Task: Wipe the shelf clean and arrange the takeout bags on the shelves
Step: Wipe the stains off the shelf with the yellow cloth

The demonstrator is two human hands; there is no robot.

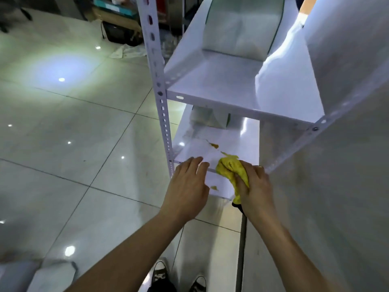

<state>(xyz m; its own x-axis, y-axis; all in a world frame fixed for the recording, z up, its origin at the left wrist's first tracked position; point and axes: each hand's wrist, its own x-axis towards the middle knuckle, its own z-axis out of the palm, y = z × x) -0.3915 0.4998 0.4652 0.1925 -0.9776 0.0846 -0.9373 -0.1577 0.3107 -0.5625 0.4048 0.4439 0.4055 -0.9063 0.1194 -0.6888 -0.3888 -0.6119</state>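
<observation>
1. The right hand (255, 186) bunches a yellow cloth (232, 170) in its grip, pressed to the lower shelf (237, 140) by the brownish stains (214, 146), likely to scrub them.
2. The left hand (187, 186) rests flat, fingers straight, on the shelf's front edge, probably bracing.
3. Takeout bags (240, 36) sit on the upper shelf (221, 81); glossy tiled floor (73, 123) all round.

No readable text, labels, brands or numbers anywhere: the white metal shelf unit (231, 81), the takeout bags (242, 28) on it and the boxes in the far clutter (113, 6) show no legible print at this sharpness.
</observation>
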